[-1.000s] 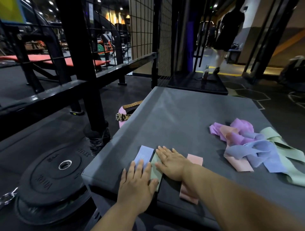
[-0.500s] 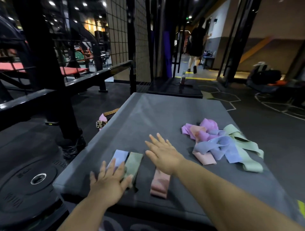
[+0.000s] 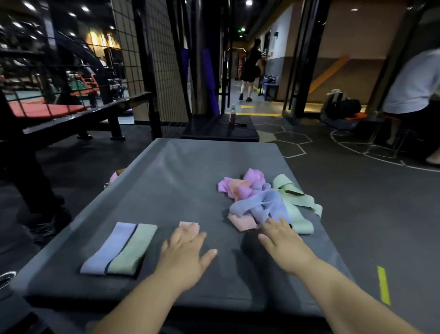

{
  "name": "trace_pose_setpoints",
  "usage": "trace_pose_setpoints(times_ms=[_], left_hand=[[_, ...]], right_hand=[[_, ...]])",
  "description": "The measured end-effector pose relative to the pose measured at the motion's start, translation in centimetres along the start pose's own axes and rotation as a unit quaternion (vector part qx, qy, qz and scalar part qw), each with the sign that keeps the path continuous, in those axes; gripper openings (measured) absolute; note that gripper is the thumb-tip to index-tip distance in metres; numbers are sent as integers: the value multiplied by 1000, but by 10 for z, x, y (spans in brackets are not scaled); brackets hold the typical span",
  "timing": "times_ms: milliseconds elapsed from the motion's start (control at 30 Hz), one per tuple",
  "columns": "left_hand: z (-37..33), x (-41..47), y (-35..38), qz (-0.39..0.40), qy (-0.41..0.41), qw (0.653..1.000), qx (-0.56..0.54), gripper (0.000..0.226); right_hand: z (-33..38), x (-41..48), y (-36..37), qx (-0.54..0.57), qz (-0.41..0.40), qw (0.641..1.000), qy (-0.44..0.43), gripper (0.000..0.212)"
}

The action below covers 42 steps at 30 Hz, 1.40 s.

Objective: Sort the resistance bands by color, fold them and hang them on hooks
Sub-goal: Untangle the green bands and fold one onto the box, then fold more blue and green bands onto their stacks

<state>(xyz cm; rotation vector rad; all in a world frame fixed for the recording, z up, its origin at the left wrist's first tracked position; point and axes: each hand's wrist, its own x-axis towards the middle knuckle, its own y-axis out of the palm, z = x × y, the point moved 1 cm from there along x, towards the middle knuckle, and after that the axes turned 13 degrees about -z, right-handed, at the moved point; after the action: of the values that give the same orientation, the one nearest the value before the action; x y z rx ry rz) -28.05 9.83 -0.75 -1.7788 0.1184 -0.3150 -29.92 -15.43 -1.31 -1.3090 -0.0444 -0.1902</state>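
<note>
The right hand (image 3: 283, 240) has moved from the folded pink band (image 3: 189, 226) to the tangled pile (image 3: 259, 202) on the platform (image 3: 190, 164); the left hand (image 3: 185, 252) now rests on that band. Both lie flat, grasping nothing. Bands look light and limp: pinch an exposed loop.

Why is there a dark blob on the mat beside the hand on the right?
In the head view, that blob is the shadow of the right hand falling on the grey mat, probably from the ceiling lights. In the same head view, the fingers of the left hand look a little smeared.
</note>
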Motion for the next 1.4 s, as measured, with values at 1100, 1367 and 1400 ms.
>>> trace_pose_setpoints(times_ms=[1100,1367,1400], left_hand=[[-119,137,58,-145,45,987,-44,64],[-121,136,57,-174,51,982,-57,30],[-119,134,55,-173,55,981,-66,31]], right_hand=[[-38,33,2,59,-21,995,79,60],[-37,30,0,35,-31,996,81,57],[-37,29,-2,39,-36,995,81,56]])
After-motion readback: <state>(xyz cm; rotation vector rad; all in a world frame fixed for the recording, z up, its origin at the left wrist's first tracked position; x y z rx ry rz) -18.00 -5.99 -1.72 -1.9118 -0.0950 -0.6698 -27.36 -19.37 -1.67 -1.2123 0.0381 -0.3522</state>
